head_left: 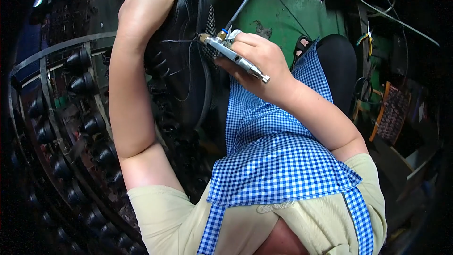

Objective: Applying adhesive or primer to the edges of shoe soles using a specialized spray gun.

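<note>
My left hand (144,9) is closed on the heel end of a black lace-up shoe (186,66), which is held up with its toe toward me. Dark laces and stitching show on its upper, and a textured strip runs along the sole edge. In my right hand (264,61) is a small silver spray gun (231,54), my fingers wrapped round it. Its brass nozzle points left at the side of the shoe, very close to it; I cannot tell whether they touch. A blue fitting joins the gun to an air hose (247,0).
A curved metal rack (44,73) on my left carries several rows of black shoes (82,85). Green floor (297,9) lies ahead. My blue checked apron (283,165) covers my lap. A reddish patterned chair-like piece (394,111) and hanging cables (396,16) are on the right.
</note>
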{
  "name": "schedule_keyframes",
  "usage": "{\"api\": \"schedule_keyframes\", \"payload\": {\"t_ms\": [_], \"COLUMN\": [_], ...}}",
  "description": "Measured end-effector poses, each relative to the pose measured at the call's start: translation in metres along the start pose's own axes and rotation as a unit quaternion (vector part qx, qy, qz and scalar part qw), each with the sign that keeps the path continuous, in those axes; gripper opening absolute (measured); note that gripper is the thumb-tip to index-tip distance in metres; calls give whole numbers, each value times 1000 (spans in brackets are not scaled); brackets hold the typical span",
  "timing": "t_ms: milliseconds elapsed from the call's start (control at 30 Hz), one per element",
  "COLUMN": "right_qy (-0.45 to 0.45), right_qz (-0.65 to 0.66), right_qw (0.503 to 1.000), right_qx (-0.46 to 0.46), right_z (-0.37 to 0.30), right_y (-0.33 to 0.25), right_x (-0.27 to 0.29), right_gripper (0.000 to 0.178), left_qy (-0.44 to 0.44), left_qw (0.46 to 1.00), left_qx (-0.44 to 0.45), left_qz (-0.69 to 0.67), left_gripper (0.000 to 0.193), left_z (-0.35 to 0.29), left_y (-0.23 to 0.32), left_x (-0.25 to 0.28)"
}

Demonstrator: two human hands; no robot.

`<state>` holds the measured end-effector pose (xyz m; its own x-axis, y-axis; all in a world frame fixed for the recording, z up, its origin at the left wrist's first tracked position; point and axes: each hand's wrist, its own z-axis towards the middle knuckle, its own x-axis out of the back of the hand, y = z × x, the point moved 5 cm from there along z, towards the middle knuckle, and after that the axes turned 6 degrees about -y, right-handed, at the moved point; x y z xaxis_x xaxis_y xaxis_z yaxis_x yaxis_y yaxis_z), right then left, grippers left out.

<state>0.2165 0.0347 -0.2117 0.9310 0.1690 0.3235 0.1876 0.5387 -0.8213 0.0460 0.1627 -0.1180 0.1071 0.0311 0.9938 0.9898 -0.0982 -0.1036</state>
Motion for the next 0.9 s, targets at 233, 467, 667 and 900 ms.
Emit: {"api": "schedule_keyframes", "payload": {"t_ms": [233, 467, 667, 900], "right_qy": [-68, -140, -140, -107], "right_qz": [13, -4, -14, 41], "right_qw": [997, 990, 989, 993], "right_qx": [-20, -23, -36, 4], "right_z": [-20, -28, -28, -25], "right_y": [-10, -18, -12, -17], "right_x": [-1, 5, 11, 6], "right_gripper": [20, 20, 19, 20], "left_qy": [-36, -52, 96, -61], "left_qw": [998, 995, 919, 944], "left_qx": [7, 17, 5, -113], "left_qz": [-43, -89, -381, -305], "left_gripper": [54, 55, 35, 37], "left_z": [8, 12, -59, -223], "left_y": [-17, -47, -34, -23], "left_x": [-6, -12, 8, -9]}}
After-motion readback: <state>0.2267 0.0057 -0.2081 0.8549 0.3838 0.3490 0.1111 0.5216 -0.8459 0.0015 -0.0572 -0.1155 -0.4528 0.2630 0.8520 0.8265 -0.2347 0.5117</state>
